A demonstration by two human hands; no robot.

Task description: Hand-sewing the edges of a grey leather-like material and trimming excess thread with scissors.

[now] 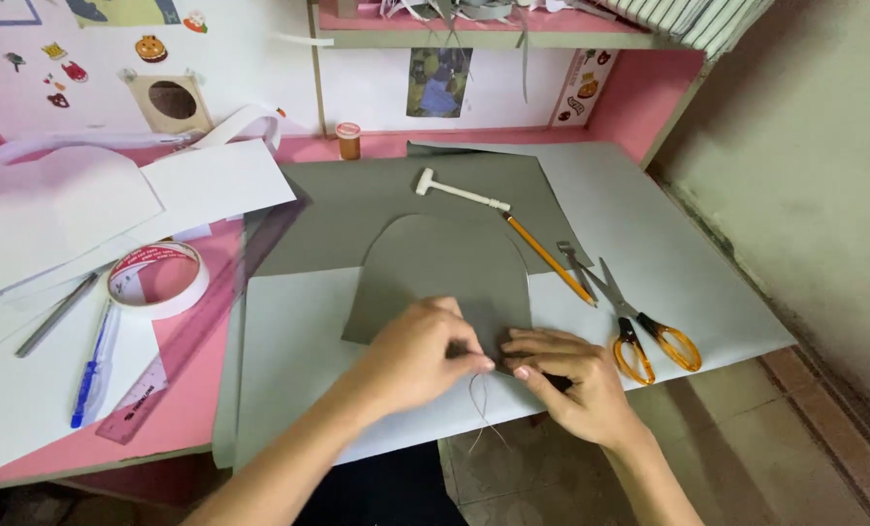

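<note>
An arch-shaped piece of grey card [445, 273] lies on a pale grey sheet [299, 341] at the desk's front edge. My left hand [416, 356] pinches at the card's lower edge, fingertips closed on a thin whitish thread [481, 404] that loops down below the hands. My right hand [567, 375] rests flat on the same lower edge, just right of the left hand, fingertips almost touching it. Something dark shows under the right palm; I cannot tell what it is.
Orange-handled scissors [649, 336], a pencil [550, 258] and a small white hammer [457, 191] lie right of the card. On the left sit a tape roll [157, 280], a blue pen [92, 370], a pink ruler [196, 336] and white sheets [113, 200]. A larger grey card [357, 200] lies behind.
</note>
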